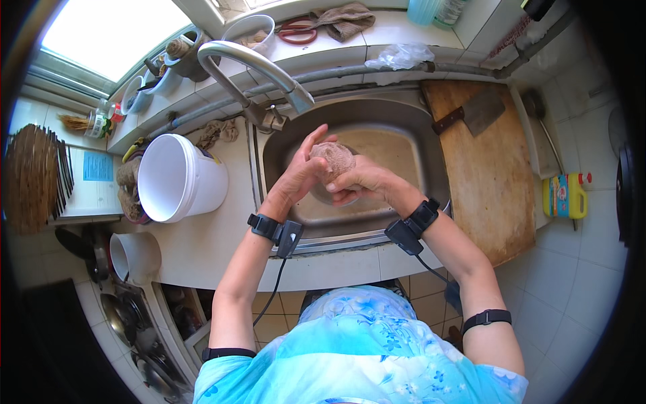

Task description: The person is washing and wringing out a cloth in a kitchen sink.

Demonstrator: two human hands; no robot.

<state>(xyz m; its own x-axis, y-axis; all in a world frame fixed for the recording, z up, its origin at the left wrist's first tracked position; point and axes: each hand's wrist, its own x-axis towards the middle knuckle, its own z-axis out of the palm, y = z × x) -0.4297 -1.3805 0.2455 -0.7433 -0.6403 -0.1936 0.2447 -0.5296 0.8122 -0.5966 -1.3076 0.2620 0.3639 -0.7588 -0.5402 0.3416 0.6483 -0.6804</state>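
Observation:
Over the stainless steel sink (373,218), both hands hold a pinkish, rough-textured round lump (334,160); the picture does not settle whether it is cloth or something else. My left hand (302,170) cups its left side, thumb across the front and fingers raised. From the right, my right hand (367,178) grips it with bent fingers, the thumb pointing left. A rounded, shiny edge shows just under the hands, but they mostly hide it. The curved metal faucet (299,96) hangs above and left of the hands.
A white plastic bucket (207,177) lies tipped on the counter at left. Right of the sink, a cleaver (482,111) rests on a wooden cutting board (489,202). A yellow bottle (564,196) stands beyond. Red-handled scissors (299,33) and a cloth (345,21) lie on the back ledge.

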